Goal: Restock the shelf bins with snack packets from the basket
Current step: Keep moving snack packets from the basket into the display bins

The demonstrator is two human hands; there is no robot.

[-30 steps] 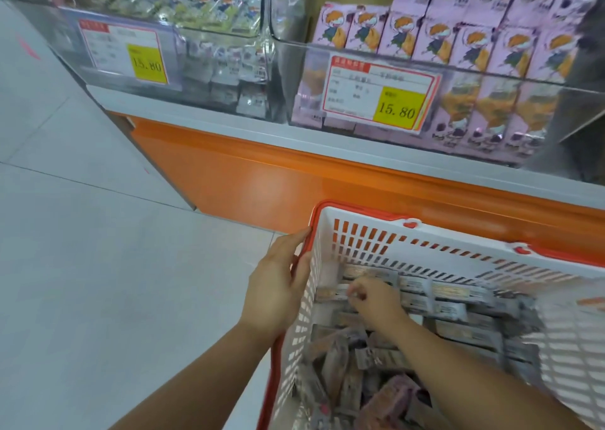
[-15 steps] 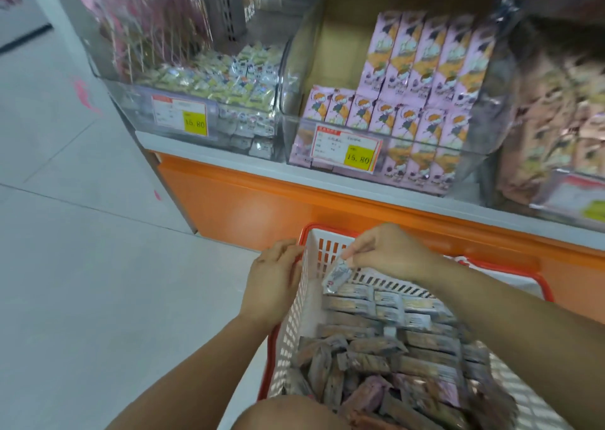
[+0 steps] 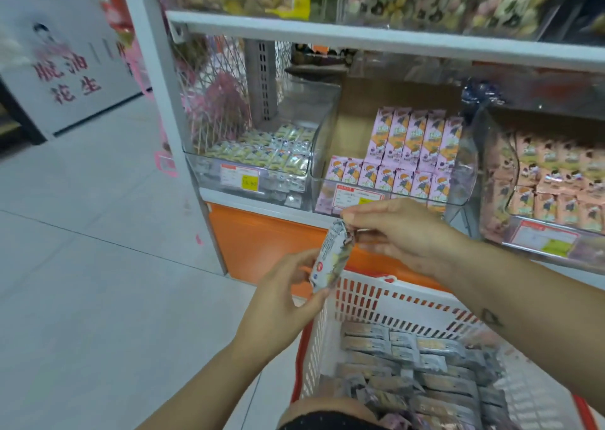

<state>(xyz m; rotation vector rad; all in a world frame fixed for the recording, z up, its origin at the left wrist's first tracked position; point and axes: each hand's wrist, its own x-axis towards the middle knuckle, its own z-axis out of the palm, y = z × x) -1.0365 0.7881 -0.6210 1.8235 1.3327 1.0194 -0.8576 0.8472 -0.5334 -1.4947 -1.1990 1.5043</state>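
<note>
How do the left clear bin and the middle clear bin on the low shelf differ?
Contents: the left bin holds small yellow-and-white packets; the middle bin holds pink packets.
Pose: the left bin's packets lie flat; the middle bin's stand upright in rows.
Fill: the left bin's layer is low; the middle bin's back row rises above its front wall.
Both are clear plastic.

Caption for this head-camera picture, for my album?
Left hand and right hand hold one snack packet above the basket, before the shelf bins.
</note>
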